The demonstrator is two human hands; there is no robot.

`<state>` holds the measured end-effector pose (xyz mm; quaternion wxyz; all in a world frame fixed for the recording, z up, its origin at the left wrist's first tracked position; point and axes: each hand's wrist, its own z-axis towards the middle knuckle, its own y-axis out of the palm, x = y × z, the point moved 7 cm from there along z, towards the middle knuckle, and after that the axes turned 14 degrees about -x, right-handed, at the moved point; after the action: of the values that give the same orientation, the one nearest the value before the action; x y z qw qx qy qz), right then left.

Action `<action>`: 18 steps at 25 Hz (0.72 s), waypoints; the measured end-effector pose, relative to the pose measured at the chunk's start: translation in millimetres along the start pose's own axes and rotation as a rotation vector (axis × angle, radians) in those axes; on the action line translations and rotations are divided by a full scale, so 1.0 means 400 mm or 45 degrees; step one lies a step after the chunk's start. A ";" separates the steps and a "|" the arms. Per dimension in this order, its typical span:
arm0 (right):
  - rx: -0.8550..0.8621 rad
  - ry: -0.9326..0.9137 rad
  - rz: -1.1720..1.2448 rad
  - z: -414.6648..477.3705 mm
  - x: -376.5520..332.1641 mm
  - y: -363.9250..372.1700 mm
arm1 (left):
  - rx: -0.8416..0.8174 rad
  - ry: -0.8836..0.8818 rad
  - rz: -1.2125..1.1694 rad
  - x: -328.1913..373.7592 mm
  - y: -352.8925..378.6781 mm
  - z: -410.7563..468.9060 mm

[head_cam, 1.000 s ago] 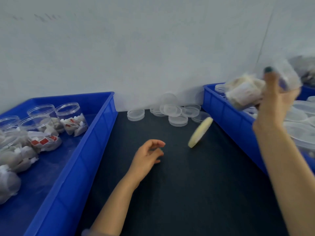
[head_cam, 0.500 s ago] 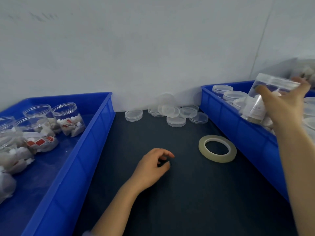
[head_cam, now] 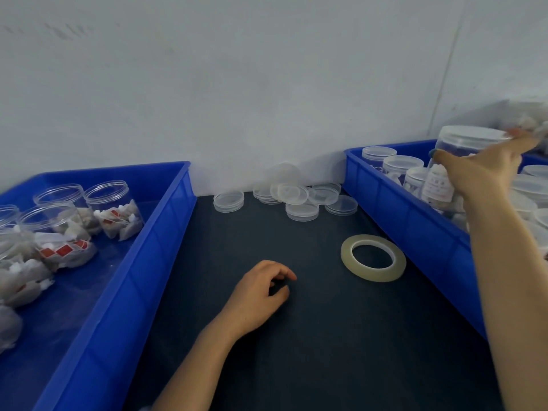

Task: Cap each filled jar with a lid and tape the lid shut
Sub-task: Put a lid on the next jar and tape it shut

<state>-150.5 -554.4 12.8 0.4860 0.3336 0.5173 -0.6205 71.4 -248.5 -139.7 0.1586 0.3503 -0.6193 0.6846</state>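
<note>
Gripping a capped jar (head_cam: 468,140) from the side, the fingers (head_cam: 450,161) of the right hand (head_cam: 480,173) hold it over the right bin (head_cam: 415,229), just above other lidded jars (head_cam: 400,167). The left hand (head_cam: 261,292) rests on the table (head_cam: 296,351), fingers loosely curled, holding nothing. A tape roll (head_cam: 373,258) lies flat between the hands, and loose lids (head_cam: 292,194) wait at the far edge. Filled open jars (head_cam: 106,203) in the left bin (head_cam: 166,232) have no lids, so plenty seems left.
</note>
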 end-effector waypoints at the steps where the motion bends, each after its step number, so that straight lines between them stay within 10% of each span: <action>1: -0.016 0.019 -0.078 0.001 0.006 0.005 | 0.000 -0.001 0.015 -0.001 0.000 0.001; 18: -0.387 0.223 -1.281 -0.051 0.091 0.096 | -0.050 -0.048 0.158 0.004 0.011 -0.003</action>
<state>-127.0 -543.7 -37.8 0.1261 0.0206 0.7361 -0.6647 67.2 -248.5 -141.7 0.1112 0.3208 -0.6561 0.6740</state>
